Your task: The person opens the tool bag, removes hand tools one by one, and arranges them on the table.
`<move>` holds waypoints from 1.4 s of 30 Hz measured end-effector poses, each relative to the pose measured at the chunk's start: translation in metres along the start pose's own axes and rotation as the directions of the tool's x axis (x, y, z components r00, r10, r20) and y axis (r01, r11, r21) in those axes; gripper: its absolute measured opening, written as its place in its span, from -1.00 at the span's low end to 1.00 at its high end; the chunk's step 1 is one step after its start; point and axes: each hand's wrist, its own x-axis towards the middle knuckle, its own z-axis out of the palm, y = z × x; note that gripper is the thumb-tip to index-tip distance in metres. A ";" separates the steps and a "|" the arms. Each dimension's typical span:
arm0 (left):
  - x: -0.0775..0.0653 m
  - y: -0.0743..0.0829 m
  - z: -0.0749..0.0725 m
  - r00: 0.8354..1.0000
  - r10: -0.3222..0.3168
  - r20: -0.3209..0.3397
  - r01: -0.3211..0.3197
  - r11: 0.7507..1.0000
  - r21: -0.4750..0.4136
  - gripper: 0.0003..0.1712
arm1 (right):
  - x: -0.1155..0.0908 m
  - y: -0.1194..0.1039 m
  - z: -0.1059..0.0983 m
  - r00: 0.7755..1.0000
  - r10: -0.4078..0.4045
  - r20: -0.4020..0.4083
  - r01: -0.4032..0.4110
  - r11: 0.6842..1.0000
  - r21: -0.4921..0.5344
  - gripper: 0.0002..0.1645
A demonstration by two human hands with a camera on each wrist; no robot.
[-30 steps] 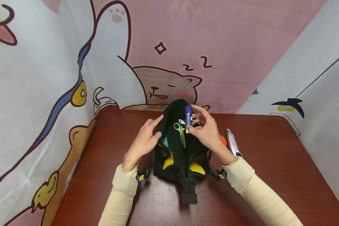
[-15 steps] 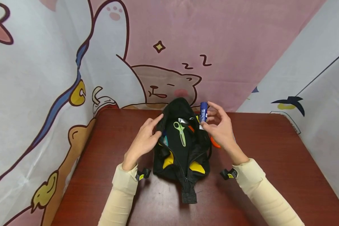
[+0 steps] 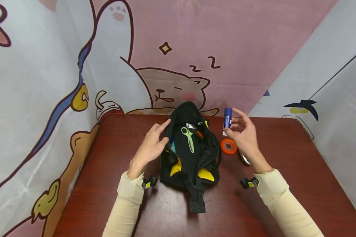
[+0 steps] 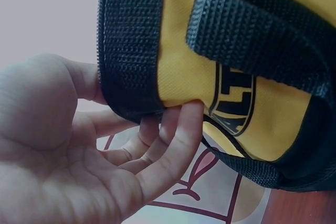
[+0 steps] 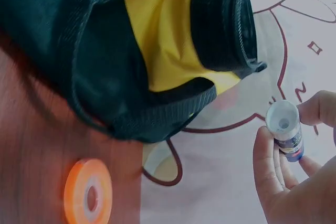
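Left hand (image 3: pixel 150 144): narrow, pinching the left rim of the black-and-yellow bag (image 3: pixel 166 172), which sits open on the desk (image 3: pixel 115 148); fingers against its yellow outer side. Right hand (image 3: pixel 244 134): holding a blue tube (image 3: pixel 227 121) between thumb and fingers, blue end up, white end down; tube right of bag, apart from it. Green scissors (image 3: pixel 191 143) inside bag. Orange tape roll (image 3: pixel 223 147) on desk, right of bag. Silver tool (image 3: pixel 245 160) near the tape, partly hidden by right hand.
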 end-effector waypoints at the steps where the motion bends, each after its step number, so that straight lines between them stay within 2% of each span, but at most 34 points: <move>1: 0.000 0.000 0.000 1.000 0.001 -0.001 -0.001 1.000 0.001 -0.16 | 0.000 0.002 -0.002 1.000 0.003 -0.006 -0.003 1.000 -0.010 -0.06; 10: 0.001 0.000 0.000 1.000 -0.001 0.004 0.001 1.000 -0.003 -0.16 | 0.003 0.027 -0.030 0.994 0.016 -0.104 -0.032 0.988 -0.151 -0.04; 15: 0.001 0.000 0.000 1.000 -0.005 0.007 0.005 1.000 -0.001 -0.16 | 0.002 0.045 -0.046 0.993 0.038 -0.116 -0.062 0.976 -0.207 -0.03; 28: 0.002 0.000 0.000 1.000 -0.002 0.004 0.002 1.000 0.004 -0.16 | -0.004 0.078 -0.080 0.984 0.114 -0.140 -0.148 0.952 -0.269 -0.03; 42: 0.002 0.000 0.000 1.000 0.001 0.000 -0.001 1.000 0.002 -0.16 | -0.010 0.103 -0.099 0.979 0.194 -0.065 -0.204 0.902 -0.380 -0.07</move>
